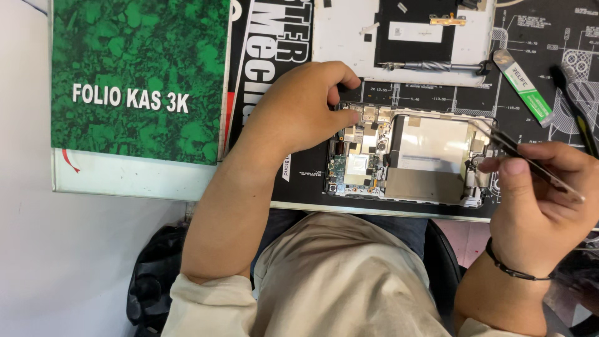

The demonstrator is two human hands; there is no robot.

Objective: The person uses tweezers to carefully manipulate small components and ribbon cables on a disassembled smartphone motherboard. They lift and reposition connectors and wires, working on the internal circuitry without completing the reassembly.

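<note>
An opened phone (409, 157) lies on a black repair mat (437, 103), its circuit board and silver battery exposed. My left hand (306, 106) rests on the phone's left end, fingers curled over the top left corner of the board. My right hand (546, 200) grips metal tweezers (518, 153), whose tips reach the phone's right end near the top corner. A black band circles my right wrist.
A green hardcover ledger book (137, 87) lies at the left. The phone's white back cover (349, 37) sits behind the phone with a screwdriver (430, 65) on it. A green-and-silver pry tool (523, 87) and a black tool (574, 106) lie at the right.
</note>
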